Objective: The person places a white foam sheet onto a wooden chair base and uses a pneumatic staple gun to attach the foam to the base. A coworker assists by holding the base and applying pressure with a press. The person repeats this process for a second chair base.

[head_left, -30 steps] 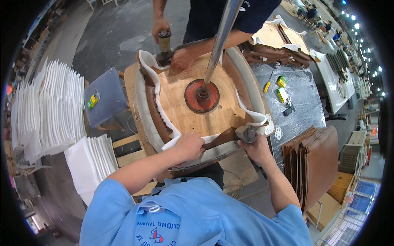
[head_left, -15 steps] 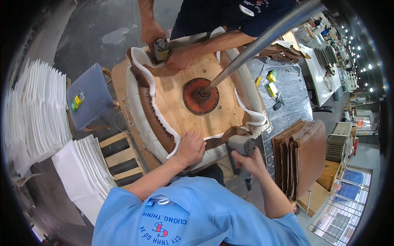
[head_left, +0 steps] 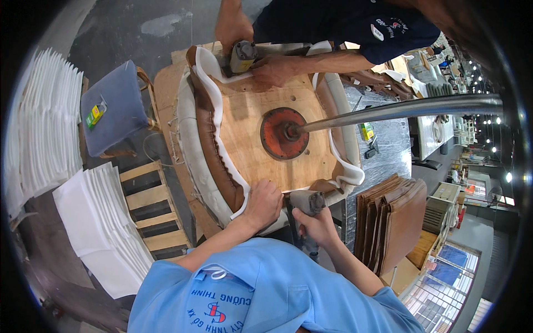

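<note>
A seat cushion with a bare wooden board (head_left: 239,133) facing up lies in front of me. Brown leather (head_left: 208,139) and a white padding edge (head_left: 217,108) fold up around its rim. My left hand (head_left: 265,202) is closed over the near edge, its curled fingers pressing the cover against the board. Just right of it, my right hand (head_left: 317,226) grips a grey staple gun (head_left: 304,201), whose nose is at the near edge; the exact contact is hidden. On the far side, a co-worker's hand (head_left: 273,71) presses the cover beside another staple gun (head_left: 243,55).
A metal pole (head_left: 400,108) slants up rightward from a red round plate (head_left: 272,147) on the board. Folded brown leather (head_left: 388,222) is stacked at right. White sheets (head_left: 102,227), a slatted wooden pallet (head_left: 152,202) and a blue-seated chair (head_left: 114,108) stand at left.
My right hand has brought the staple gun left, to the near edge close beside my left hand. My left hand keeps its hold. The whole view has shifted, and the pole appears lower and flatter.
</note>
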Demonstrator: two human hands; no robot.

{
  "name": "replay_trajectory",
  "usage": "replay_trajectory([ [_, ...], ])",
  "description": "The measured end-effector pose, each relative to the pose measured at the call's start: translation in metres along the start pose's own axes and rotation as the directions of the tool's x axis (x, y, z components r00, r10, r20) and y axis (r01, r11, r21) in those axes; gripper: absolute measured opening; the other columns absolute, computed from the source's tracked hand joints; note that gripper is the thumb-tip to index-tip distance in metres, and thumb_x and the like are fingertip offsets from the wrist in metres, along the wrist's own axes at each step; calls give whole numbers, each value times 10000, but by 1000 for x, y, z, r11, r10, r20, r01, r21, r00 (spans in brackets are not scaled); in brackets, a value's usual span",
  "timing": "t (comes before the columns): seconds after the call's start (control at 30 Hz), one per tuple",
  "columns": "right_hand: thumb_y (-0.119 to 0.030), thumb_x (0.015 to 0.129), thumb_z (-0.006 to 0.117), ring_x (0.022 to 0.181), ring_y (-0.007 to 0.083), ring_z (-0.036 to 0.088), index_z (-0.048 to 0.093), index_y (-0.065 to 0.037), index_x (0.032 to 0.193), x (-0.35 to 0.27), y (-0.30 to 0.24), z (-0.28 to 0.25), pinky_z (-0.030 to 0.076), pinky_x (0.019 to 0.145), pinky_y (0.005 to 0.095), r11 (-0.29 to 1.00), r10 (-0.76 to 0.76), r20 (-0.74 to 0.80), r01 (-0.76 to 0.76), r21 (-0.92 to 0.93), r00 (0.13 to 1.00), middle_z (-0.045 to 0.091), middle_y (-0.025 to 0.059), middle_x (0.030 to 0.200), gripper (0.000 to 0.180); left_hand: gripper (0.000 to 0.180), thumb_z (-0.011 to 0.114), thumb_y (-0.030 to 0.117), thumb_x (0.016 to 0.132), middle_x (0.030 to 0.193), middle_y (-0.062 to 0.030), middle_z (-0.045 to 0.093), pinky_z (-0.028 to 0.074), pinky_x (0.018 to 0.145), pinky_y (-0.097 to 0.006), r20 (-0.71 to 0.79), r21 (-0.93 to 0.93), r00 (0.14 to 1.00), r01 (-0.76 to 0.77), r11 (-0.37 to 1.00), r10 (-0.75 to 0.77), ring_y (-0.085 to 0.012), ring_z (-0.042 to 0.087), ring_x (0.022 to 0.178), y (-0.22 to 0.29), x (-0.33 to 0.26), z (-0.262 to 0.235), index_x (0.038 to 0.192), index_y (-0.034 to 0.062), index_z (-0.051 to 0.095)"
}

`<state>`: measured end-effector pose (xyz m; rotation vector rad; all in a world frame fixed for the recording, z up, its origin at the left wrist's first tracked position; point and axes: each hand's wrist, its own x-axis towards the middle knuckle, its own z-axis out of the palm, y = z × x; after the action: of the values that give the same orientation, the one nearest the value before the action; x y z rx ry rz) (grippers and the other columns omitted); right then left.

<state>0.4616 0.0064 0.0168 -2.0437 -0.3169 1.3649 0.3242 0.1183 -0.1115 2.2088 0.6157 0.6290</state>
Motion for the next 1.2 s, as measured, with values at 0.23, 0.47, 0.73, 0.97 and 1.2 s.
replay_trajectory([
  [0.23,-202,1033,806,596,104,614,750,-12,1189,3,-3,10,492,528,319,992,5,-50,-11,-127,999,677,9,758,253,133,755,146,909,933,-132,584,414,854,-517,38,-16,999,28,999,-27,-367,569,977,3,1,3,875,66,654],
  [0.47,-186,1006,842,615,120,650,735,-7,1214,-15,37,-27,521,556,317,991,-97,-105,106,77,990,711,34,834,295,199,782,198,917,1094,-198,635,490,960,-536,161,20,985,66,998,-69,-401,602,1086,22,34,-4,954,12,723],
  [0.73,-203,1030,830,619,109,644,723,-6,1301,-16,30,-92,527,549,296,986,-166,-185,169,-2,969,702,20,853,352,373,923,237,783,1295,-208,597,398,1168,-582,78,-28,989,-123,992,125,-417,488,1326,41,80,50,980,-35,759],
  [0.97,-261,1027,840,614,104,637,738,-9,1293,11,13,-107,510,544,292,993,-111,-116,105,-59,987,721,17,878,380,288,870,120,743,1278,-205,625,382,1204,-590,-17,-94,986,-168,981,167,-457,522,1386,34,83,62,931,-38,720],
  [1.2,-244,1022,844,590,105,623,755,7,1211,28,3,-112,479,518,298,979,-94,-56,82,-188,994,717,17,840,326,239,804,68,772,1283,-212,633,366,1223,-608,-83,-108,990,-124,986,116,-473,536,1398,36,84,69,971,-30,716],
])
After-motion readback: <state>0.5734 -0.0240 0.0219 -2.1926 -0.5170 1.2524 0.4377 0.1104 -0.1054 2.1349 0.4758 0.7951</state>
